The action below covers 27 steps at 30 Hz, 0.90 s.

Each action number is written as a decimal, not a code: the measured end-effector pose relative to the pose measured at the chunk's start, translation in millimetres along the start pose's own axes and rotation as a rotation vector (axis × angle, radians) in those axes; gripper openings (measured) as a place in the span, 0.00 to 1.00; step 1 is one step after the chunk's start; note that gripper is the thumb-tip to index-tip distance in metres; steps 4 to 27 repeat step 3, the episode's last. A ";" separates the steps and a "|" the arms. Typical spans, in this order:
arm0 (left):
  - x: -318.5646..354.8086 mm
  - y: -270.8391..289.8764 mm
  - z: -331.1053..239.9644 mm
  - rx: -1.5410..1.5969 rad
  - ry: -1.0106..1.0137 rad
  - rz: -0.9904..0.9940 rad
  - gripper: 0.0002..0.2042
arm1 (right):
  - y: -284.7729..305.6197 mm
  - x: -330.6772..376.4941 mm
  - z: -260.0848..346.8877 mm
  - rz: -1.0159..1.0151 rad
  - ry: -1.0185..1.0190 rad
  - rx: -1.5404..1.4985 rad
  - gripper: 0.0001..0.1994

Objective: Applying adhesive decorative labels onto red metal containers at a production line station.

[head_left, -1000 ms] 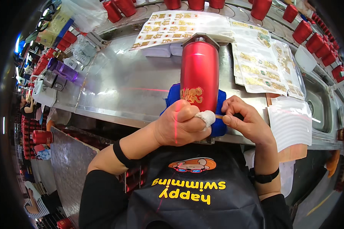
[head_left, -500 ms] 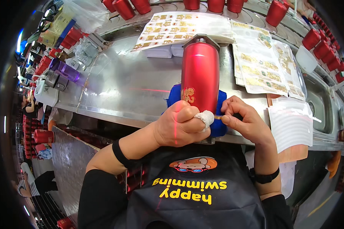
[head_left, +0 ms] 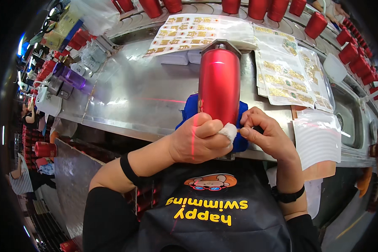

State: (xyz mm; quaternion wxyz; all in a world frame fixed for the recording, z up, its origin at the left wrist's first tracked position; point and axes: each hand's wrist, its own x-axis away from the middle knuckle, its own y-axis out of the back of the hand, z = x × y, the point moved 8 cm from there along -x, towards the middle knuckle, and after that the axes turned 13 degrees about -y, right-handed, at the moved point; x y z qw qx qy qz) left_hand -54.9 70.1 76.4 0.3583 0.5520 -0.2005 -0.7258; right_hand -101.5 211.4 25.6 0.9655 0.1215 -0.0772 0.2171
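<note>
A glossy red bottle point(head_left: 219, 84) lies lengthwise in front of me, its far neck at a dark angular holder point(head_left: 234, 47). A blue cloth point(head_left: 190, 108) shows on both sides beneath it. My left hand point(head_left: 202, 138) is closed at the bottle's near end, with a bunched white cloth point(head_left: 229, 131) at its fingers. A sliver of gold marking shows at the bottle's left edge, just above that hand. Right of the bottle, my right hand point(head_left: 266, 132) is closed in a pinch on a thin yellowish strip point(head_left: 239, 130), mostly hidden by the fingers.
Sheets of gold decals point(head_left: 283, 75) lie right of the bottle, with another decal sheet point(head_left: 185, 31) behind it. Red bottles point(head_left: 231, 5) stand on the conveyor at the back. A sink point(head_left: 352, 126) is at right; a purple bottle point(head_left: 73, 77) is at left.
The bottle has turned, so its gold marking has moved to the left edge, mostly out of sight. Red bottles on the conveyor have shifted right. Both hands stay nearly in place.
</note>
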 end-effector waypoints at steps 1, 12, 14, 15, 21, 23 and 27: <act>-1.7 -0.2 0.0 0.015 -0.012 -0.009 0.11 | -0.3 0.7 -0.1 0.003 -0.001 0.004 0.10; -3.1 -1.6 1.7 0.032 -0.027 -0.020 0.13 | 1.0 1.1 0.9 -0.009 0.033 0.011 0.10; -3.1 -1.6 1.7 0.032 -0.027 -0.020 0.13 | 1.0 1.1 0.9 -0.009 0.033 0.011 0.10; -3.1 -1.6 1.7 0.032 -0.027 -0.020 0.13 | 1.0 1.1 0.9 -0.009 0.033 0.011 0.10; -3.1 -1.6 1.7 0.032 -0.027 -0.020 0.13 | 1.0 1.1 0.9 -0.009 0.033 0.011 0.10; -3.1 -1.6 1.7 0.032 -0.027 -0.020 0.13 | 1.0 1.1 0.9 -0.009 0.033 0.011 0.10; -3.1 -1.6 1.7 0.032 -0.027 -0.020 0.13 | 1.0 1.1 0.9 -0.009 0.033 0.011 0.10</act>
